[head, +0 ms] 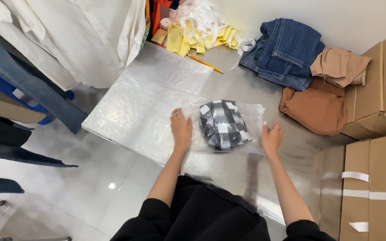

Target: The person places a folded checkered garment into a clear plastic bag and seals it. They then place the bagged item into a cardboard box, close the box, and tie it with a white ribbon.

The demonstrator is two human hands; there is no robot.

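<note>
Overhead, head view: left hand [182, 129] lies flat, fingers spread, pressing the left edge of a clear plastic bag [251, 114] holding a folded black-and-white checked garment [223, 124], on a metal table [300, 151]. Right hand [271, 138] open at the bag's right edge, gripping nothing. Stack of clear bags [148, 98] left; folded jeans [282, 47] behind.

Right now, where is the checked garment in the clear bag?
In the head view, the bagged black-and-white checked garment lies mid-table between the left hand and right hand, beside the stack of clear plastic bags.
</note>
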